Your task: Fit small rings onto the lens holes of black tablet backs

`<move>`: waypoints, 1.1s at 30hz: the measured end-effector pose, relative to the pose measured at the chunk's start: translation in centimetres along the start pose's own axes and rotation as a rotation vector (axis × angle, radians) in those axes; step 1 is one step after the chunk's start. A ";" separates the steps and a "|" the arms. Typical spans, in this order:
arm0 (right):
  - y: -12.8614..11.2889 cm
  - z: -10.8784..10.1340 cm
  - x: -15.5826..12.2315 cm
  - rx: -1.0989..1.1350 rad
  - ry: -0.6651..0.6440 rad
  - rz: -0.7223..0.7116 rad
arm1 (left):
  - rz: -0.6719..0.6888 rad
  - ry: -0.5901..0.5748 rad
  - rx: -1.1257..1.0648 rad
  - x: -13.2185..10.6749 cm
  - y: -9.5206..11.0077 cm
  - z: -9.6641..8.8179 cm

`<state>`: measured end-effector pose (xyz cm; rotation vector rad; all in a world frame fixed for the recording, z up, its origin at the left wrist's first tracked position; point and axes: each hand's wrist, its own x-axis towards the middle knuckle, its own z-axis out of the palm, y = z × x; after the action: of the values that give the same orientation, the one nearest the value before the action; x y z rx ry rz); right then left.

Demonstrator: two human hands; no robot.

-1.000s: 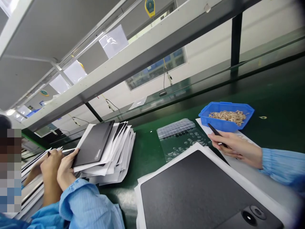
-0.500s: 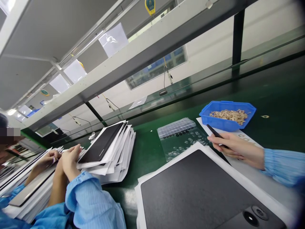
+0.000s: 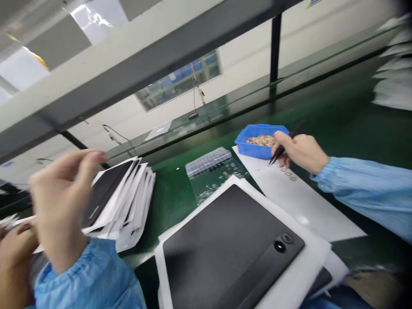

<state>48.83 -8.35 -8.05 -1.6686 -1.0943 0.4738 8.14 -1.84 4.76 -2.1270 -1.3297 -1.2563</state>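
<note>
My right hand (image 3: 304, 152) grips black tweezers (image 3: 279, 151), their tips pointing down at small pale rings (image 3: 288, 174) lying on a white sheet (image 3: 309, 210). Just behind it stands a blue tray (image 3: 254, 150) full of tan rings. Raised at the left, my left hand (image 3: 61, 201) has thumb and fingers pressed together; blur hides whether anything is between them. Between my hands lies a dark tablet (image 3: 219, 244) with two round camera rings, face down on white wrapping sheets (image 3: 309, 266).
A clear plastic bag (image 3: 209, 165) with small clear and black parts lies behind the tablet. To the left is a stack of wrapped tablets (image 3: 131, 206). A co-worker's hand (image 3: 19, 244) is at far left. Overhead runs a shelf beam (image 3: 144, 56); white packets (image 3: 394, 81) sit far right.
My left hand has lifted away from beside the tablet stack. My right hand has brought the tweezers down, tips now at the rings on the sheet. The view has swung right.
</note>
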 end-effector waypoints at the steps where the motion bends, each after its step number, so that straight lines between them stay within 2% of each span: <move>1: 0.6 -0.3 0.0 -0.031 -0.004 0.003 | 0.128 -0.107 -0.104 -0.7 3.1 1.8; 3: 1.9 -0.7 -0.3 -0.058 -0.006 -0.005 | 0.461 -0.528 -0.340 -2.9 8.6 5.3; 5: 3.2 -0.6 -0.5 -0.056 -0.004 -0.011 | 0.679 -0.872 -0.522 -5.8 12.4 8.3; 7: 4.2 -0.4 -0.5 -0.038 0.007 -0.011 | 0.779 -1.065 -0.605 -8.5 14.3 10.1; 9: 4.9 -0.1 -0.4 -0.013 0.030 -0.010 | 0.817 -1.152 -0.598 -10.3 14.8 11.0; 13: 6.0 0.6 0.3 0.047 0.087 0.016 | 0.821 -1.192 -0.565 -10.7 14.5 11.1; 21: 7.0 1.1 0.7 0.045 0.164 0.047 | 0.826 -1.170 -0.588 -10.5 14.5 11.2; 28: 6.7 1.0 0.6 0.037 0.152 0.069 | 0.813 -1.173 -0.592 -10.6 14.5 11.1; 33: 6.8 1.0 0.6 0.114 0.150 0.089 | 0.813 -1.157 -0.604 -10.5 14.5 11.2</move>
<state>51.32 -7.58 -14.48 -1.6294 -0.8707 0.4522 24.28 -7.56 -7.65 -3.4738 -0.0981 0.0273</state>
